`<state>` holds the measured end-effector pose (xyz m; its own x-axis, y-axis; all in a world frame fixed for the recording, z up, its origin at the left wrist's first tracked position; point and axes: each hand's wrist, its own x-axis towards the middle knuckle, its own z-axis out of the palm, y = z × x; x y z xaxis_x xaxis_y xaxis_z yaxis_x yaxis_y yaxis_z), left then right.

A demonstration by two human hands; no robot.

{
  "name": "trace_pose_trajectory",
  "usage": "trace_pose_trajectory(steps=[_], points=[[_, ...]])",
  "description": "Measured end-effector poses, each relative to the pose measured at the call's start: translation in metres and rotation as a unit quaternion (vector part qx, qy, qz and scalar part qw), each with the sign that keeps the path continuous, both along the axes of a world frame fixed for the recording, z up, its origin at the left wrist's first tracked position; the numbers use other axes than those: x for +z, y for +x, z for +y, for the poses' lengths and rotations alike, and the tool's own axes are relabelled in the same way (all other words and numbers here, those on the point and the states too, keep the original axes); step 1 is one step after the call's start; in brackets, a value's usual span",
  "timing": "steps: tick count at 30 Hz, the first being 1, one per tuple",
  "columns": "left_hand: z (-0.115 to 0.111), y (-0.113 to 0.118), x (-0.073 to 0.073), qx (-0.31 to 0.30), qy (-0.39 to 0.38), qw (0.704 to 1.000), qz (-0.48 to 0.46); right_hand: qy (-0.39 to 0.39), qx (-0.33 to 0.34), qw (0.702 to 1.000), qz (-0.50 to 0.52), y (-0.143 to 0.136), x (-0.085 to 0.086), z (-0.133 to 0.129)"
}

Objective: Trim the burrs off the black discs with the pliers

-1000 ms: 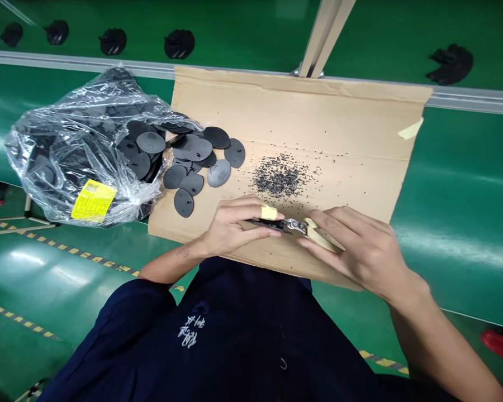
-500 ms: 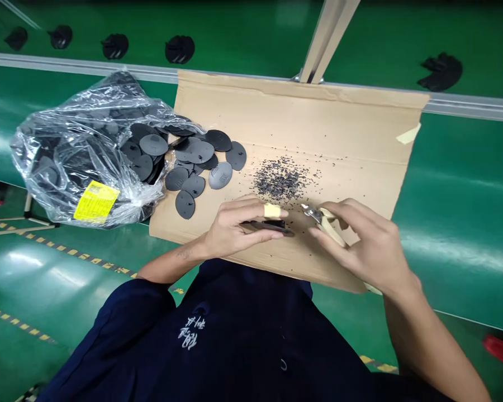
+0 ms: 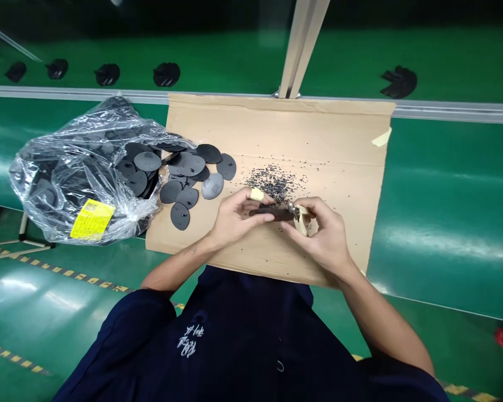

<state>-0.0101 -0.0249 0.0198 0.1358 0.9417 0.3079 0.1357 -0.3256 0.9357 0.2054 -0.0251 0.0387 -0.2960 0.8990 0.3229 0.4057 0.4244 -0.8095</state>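
Cardboard sheet lies on a green bench.

R hand w/ cutters back against the black part after pulling away 0.5 s ago; both hands now closer together, further up the cardboard, near shavings pile.

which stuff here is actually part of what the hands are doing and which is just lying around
In use:
- left hand gripping a flat dark plastic disc
- right hand holding small cream-handled metal nippers
- pile of dark trimmings
- brown cardboard sheet

Lying about:
- loose grey oval discs
- clear plastic bag
- black parts on green belt
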Motion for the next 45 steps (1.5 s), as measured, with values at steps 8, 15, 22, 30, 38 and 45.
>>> trace_pose_trajectory(steps=[8, 15, 22, 30, 38, 45], points=[[-0.004, -0.023, 0.023, -0.109, 0.17, 0.926, 0.32, 0.252, 0.108, 0.945, -0.179, -0.005, 0.022, -0.006], [-0.011, -0.023, 0.024, -0.08, 0.173, 0.956, 0.225, 0.085, 0.074, 0.987, -0.111, 0.029, 0.034, -0.001], [-0.013, -0.018, 0.029, -0.103, 0.116, 0.981, 0.12, 0.138, 0.129, 0.948, -0.257, 0.035, 0.032, 0.007], [-0.015, -0.016, 0.029, -0.095, 0.128, 0.981, 0.113, 0.151, 0.147, 0.944, -0.256, 0.031, 0.033, 0.008], [-0.015, -0.014, 0.025, -0.094, 0.144, 0.981, 0.088, 0.205, 0.137, 0.929, -0.276, 0.029, 0.034, 0.008], [-0.019, -0.014, 0.021, -0.096, 0.154, 0.981, 0.073, 0.253, 0.14, 0.887, -0.36, 0.022, 0.05, 0.003]])
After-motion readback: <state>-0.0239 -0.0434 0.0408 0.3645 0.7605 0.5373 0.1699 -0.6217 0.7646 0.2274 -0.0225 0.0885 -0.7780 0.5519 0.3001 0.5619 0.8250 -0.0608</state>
